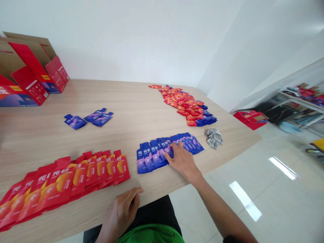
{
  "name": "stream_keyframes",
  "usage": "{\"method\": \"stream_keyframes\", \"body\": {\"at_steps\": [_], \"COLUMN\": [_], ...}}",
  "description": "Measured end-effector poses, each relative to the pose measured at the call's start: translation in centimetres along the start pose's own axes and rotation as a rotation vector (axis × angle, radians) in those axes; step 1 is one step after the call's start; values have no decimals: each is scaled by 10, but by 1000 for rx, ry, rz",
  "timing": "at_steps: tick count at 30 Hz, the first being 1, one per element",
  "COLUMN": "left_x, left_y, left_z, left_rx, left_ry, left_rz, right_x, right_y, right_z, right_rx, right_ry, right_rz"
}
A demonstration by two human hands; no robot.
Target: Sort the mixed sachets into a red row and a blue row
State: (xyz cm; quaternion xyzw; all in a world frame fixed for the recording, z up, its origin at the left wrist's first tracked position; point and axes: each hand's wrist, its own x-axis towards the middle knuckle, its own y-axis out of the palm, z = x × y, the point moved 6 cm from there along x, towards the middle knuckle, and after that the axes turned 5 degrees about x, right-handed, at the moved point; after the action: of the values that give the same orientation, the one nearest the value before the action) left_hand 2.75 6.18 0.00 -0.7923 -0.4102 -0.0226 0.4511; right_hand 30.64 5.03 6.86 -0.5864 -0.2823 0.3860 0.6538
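Note:
My right hand [180, 159] lies flat with fingers spread on a fanned row of blue sachets [165, 151] near the table's front edge. My left hand [120, 212] rests on the front edge of the wooden table [131, 111], fingers together and flat, holding nothing. To its left, a fanned row of red sachets [63, 180] stretches toward the left edge.
A heap of red and blue sachets [188, 106] lies at the far right. Three loose blue sachets [88, 118] sit mid-table. A crumpled wrapper [214, 138] lies by the right edge. Open red cartons [27, 72] stand at the back left. Flat red cartons [250, 118] lie on the floor.

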Motion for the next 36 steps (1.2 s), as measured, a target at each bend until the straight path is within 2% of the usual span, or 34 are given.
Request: {"method": "stream_keyframes", "body": {"at_steps": [16, 28, 33, 36], "left_x": [3, 4, 3, 3], "left_y": [-3, -4, -4, -5], "left_z": [-3, -5, -3, -3], "left_rx": [-12, -7, -23, -20], "left_ry": [20, 28, 44, 48], "left_rz": [-13, -23, -34, -28], "right_x": [3, 3, 8, 11], "right_y": [-7, -9, -12, -18], "right_z": [0, 6, 4, -13], "right_rx": [-34, -52, 9, 62], "right_ry": [-1, 17, 36, 38], "right_rz": [51, 35, -58, -167]}}
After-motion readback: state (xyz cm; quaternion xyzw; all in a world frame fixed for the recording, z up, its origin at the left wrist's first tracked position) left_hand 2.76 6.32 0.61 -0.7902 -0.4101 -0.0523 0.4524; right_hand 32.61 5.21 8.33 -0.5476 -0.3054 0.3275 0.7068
